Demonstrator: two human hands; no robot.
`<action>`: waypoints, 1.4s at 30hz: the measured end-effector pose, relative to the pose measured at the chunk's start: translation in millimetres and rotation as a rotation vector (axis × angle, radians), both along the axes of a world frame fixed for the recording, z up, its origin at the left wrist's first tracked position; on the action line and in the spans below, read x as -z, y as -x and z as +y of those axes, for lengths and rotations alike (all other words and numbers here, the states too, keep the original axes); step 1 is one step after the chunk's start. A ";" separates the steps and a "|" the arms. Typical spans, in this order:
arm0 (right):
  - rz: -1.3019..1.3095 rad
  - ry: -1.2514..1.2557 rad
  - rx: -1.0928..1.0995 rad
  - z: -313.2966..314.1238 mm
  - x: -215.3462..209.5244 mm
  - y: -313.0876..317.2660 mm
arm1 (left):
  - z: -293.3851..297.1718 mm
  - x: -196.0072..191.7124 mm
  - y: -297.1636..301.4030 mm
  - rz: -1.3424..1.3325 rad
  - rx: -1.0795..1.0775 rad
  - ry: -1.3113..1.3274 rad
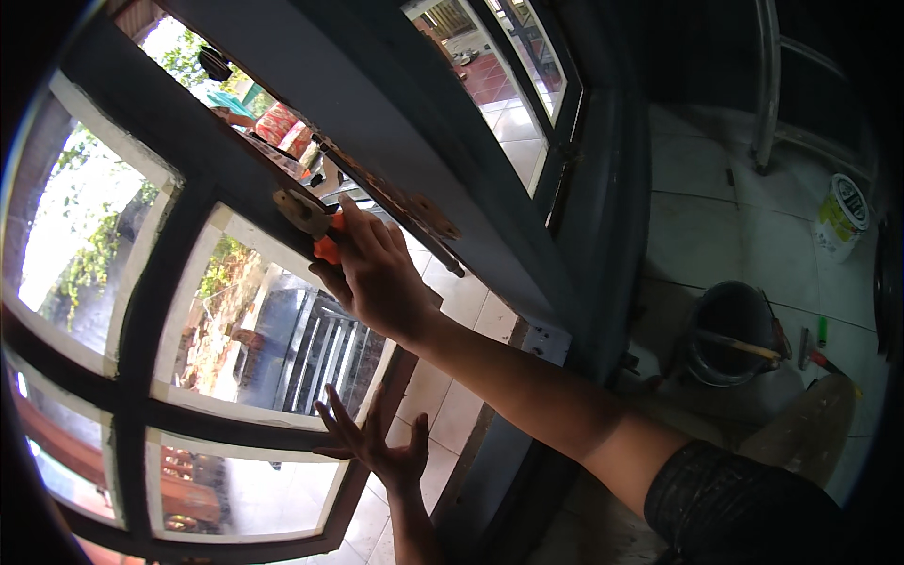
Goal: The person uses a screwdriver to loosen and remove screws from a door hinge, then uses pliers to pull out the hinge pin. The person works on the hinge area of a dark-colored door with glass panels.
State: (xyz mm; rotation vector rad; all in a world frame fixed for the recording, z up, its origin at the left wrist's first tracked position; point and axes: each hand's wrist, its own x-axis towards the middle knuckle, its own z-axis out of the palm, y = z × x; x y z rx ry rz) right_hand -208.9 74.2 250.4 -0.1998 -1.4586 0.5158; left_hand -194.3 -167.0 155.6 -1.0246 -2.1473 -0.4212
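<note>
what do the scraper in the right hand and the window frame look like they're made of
Scraper: the blade looks like thin metal, smeared with pale filler, and the orange handle in the right hand looks like plastic. Window frame: probably wood under a dark, fairly matte paint, with pale putty or unpainted edging around each glass pane; the left hand rests on it. Wood is a guess.
</note>
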 end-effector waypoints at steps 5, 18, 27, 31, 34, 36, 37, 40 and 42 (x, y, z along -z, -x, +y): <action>0.005 0.004 -0.004 6.0 3.5 2.6 | 5.5 -1.8 -0.6 0.002 -0.001 0.002; -0.375 0.132 0.187 -15.6 3.3 -17.6 | 10.7 -2.8 -0.6 0.022 0.037 -0.015; -0.417 0.112 0.082 -17.0 2.4 -23.7 | 10.8 -4.2 -4.7 0.013 -0.030 0.014; -0.332 0.041 0.162 -12.5 1.6 -22.2 | 9.6 -3.8 -7.2 -0.016 -0.048 0.012; -0.295 -0.014 0.206 -7.9 0.8 -21.8 | 8.6 -0.2 -6.7 -0.018 -0.020 -0.002; -0.279 -0.028 0.195 -6.0 1.6 -19.1 | 8.6 0.6 -6.8 -0.018 0.005 -0.014; -0.270 -0.033 0.204 -4.8 2.4 -18.4 | 8.4 0.7 -7.4 -0.017 0.017 -0.018; -0.251 -0.038 0.199 -0.8 5.1 -15.7 | 10.5 1.9 -9.1 -0.032 0.008 -0.024; -0.258 -0.030 0.157 1.9 6.4 -15.9 | 11.3 3.2 -8.8 -0.023 -0.023 -0.029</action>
